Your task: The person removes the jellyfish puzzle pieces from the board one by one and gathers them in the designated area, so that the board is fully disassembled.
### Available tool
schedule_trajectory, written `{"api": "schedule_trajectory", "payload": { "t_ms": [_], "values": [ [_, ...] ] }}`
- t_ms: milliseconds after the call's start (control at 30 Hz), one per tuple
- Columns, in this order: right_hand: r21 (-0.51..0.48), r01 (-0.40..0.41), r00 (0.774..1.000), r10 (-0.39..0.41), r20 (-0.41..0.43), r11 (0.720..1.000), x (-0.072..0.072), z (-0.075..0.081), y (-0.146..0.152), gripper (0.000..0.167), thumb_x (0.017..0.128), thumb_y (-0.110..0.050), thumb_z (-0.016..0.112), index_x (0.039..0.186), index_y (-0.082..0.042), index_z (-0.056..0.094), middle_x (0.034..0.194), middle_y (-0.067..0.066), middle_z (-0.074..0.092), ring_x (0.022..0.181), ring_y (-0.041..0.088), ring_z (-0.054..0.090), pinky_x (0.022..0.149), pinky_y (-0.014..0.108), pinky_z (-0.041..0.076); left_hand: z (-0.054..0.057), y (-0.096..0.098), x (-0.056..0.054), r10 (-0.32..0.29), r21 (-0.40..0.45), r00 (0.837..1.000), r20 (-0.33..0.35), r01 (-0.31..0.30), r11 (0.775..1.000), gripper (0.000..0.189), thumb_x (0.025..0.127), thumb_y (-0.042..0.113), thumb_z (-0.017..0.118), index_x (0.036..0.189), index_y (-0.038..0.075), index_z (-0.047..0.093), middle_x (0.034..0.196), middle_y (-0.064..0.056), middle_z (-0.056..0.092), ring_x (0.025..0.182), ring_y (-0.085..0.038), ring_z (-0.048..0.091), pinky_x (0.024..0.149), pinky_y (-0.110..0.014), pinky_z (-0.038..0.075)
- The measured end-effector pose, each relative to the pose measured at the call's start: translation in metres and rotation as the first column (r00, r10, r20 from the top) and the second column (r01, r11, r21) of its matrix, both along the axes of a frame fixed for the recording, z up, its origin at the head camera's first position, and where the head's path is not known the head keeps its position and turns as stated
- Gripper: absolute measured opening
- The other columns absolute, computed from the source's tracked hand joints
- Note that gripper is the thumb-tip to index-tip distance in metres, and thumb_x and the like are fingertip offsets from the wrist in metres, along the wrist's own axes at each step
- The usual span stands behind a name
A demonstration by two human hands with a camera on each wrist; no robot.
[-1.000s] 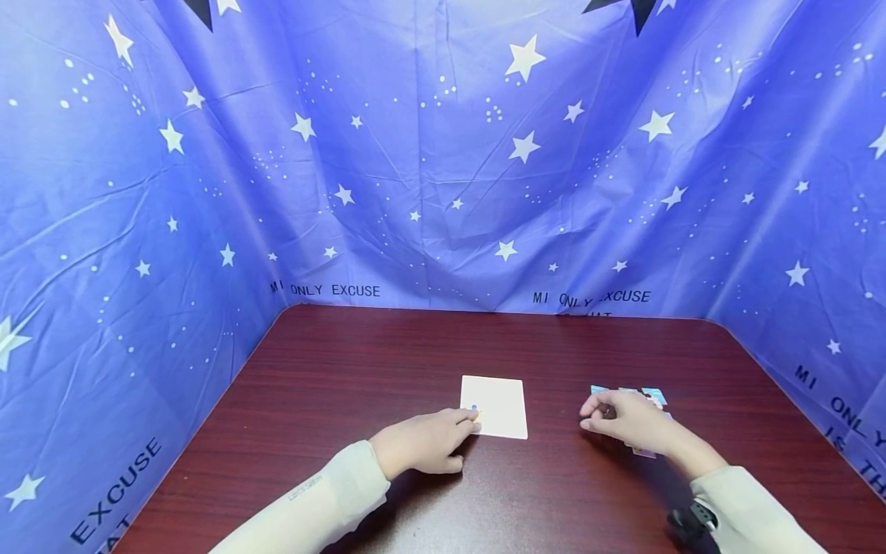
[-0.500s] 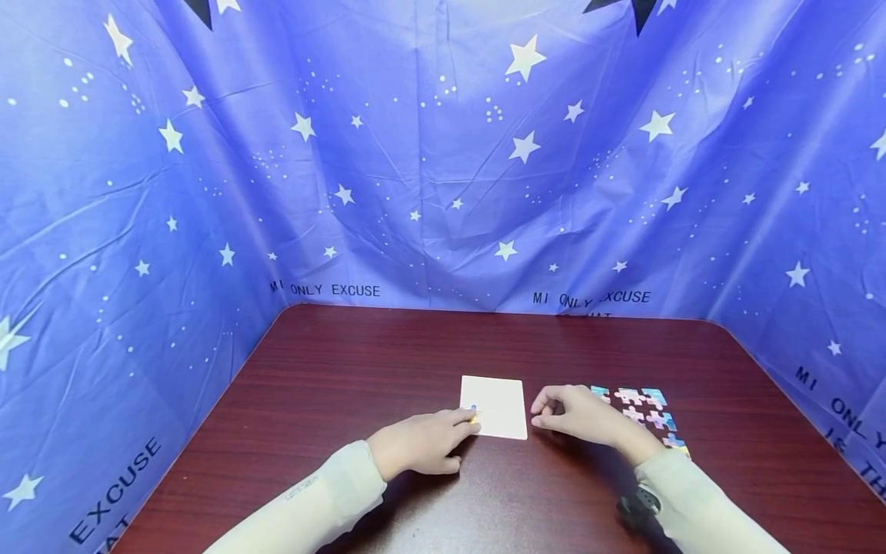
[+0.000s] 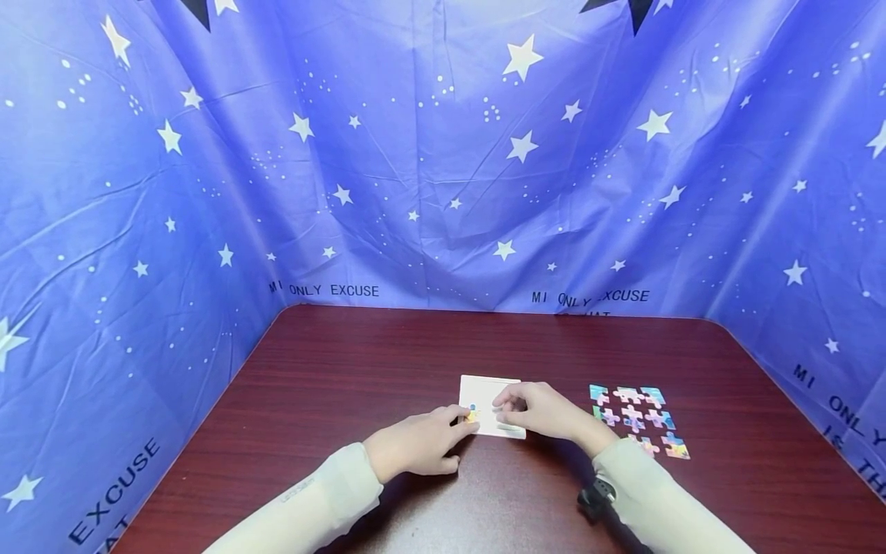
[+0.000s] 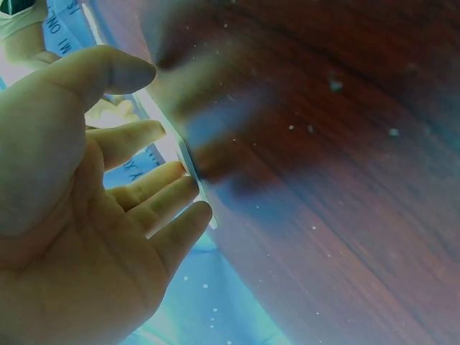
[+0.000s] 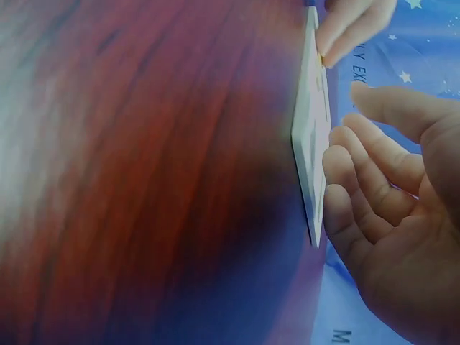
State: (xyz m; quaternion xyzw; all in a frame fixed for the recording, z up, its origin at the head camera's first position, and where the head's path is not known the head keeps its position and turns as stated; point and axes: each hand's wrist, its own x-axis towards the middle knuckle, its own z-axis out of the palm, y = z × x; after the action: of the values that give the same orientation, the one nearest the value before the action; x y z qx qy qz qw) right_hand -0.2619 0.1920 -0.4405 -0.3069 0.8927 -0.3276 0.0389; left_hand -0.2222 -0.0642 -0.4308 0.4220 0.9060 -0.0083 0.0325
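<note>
On the table lies a square white puzzle board (image 3: 486,388), with a small yellow-and-blue puzzle piece (image 3: 473,414) at its left edge. My left hand (image 3: 418,442) reaches in from the left, and its fingertips touch that piece. Over the board's right part hovers my right hand (image 3: 547,412), its fingers loosely bent. The right wrist view has the right hand's thumb and fingers (image 5: 341,205) apart beside the thin white board (image 5: 307,136), with nothing visible between them. In the left wrist view the left fingers (image 4: 187,230) are extended at the board's edge.
Several colourful jigsaw pieces (image 3: 633,418) lie in rough rows to the right of the board, partly behind the right forearm. A dark red wood-grain table (image 3: 346,362) carries everything. Blue star-print cloth (image 3: 429,254) hangs around its back and sides.
My right hand has moved left from above the jigsaw pieces to the board, uncovering the pieces. The left hand has stayed nearly still at the board's left edge.
</note>
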Motion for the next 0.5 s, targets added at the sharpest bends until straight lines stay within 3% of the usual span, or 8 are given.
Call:
{"api": "schedule_trajectory", "payload": {
  "t_ms": [167,500],
  "values": [
    [-0.003,-0.04,0.999,0.04,-0.003,0.999,-0.004,-0.004,-0.012,0.023,0.091,-0.016,0.073,0.109,-0.003,0.074,0.083,-0.011,0.064,0.076,0.002,0.057,0.07,0.024,0.051,-0.002,-0.002,0.0,-0.001,0.019,1.0,-0.009,0.001,1.0,0.056,0.091,0.029,0.068,0.144,0.019,0.054,0.146,-0.009,0.046,0.127,-0.02,0.052,0.09,-0.03,0.053],
    [0.011,-0.049,0.999,0.049,-0.011,0.999,-0.009,-0.009,-0.026,0.024,0.092,-0.013,0.069,0.113,-0.002,0.074,0.091,-0.005,0.068,0.076,0.003,0.052,0.068,0.023,0.047,0.0,-0.005,0.001,0.0,0.052,1.0,0.013,0.0,0.999,0.053,0.091,0.028,0.068,0.141,0.02,0.053,0.147,-0.01,0.046,0.13,-0.023,0.05,0.094,-0.035,0.052]
  ]
}}
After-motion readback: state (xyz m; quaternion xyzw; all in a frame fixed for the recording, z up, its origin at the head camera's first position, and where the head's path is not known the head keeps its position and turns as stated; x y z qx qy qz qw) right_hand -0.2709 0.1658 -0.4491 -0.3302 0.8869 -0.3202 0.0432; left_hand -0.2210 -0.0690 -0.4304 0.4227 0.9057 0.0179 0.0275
